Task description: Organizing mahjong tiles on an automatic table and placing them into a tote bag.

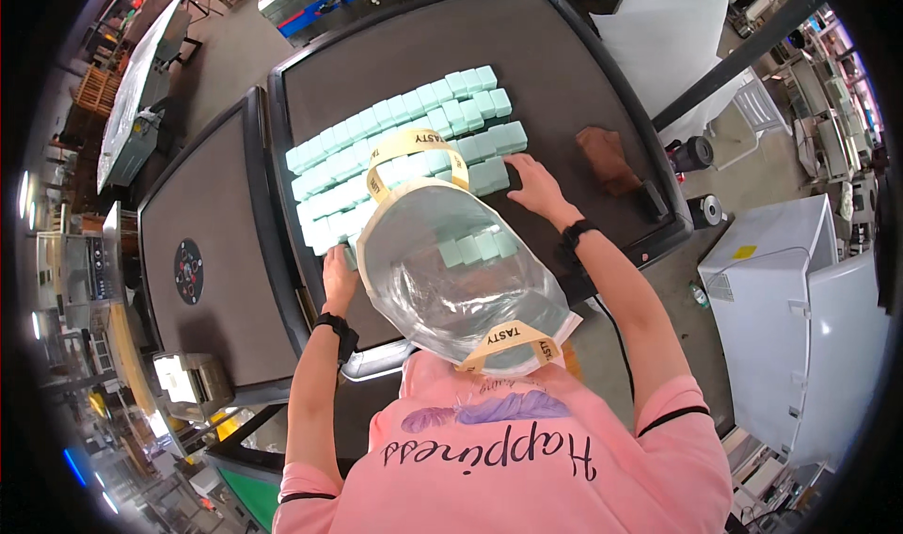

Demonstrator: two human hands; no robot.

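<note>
Pic's bright w/ glare on clr bag [414, 275], dk warped edges.

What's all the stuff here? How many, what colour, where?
middle table: one, dark, centre
left table: one, dark, left
bag: one, clear, lower centre
handles: two, yellow, on the bag
tiles: many, mint, in rows on middle table
floppy piece: one, brown, middle table's right
sheet: one, white, upper right
chair: one, white, upper right
cabinet: one, white, far right
machine: one, blue and silver, top
other clutter: uncountable, mixed, around the edges
shirt: one, pink, bottom
wristbands: two, black, one per wrist
left grip: one, bare, rows' left end
right grip: one, bare, rows' right end
</note>
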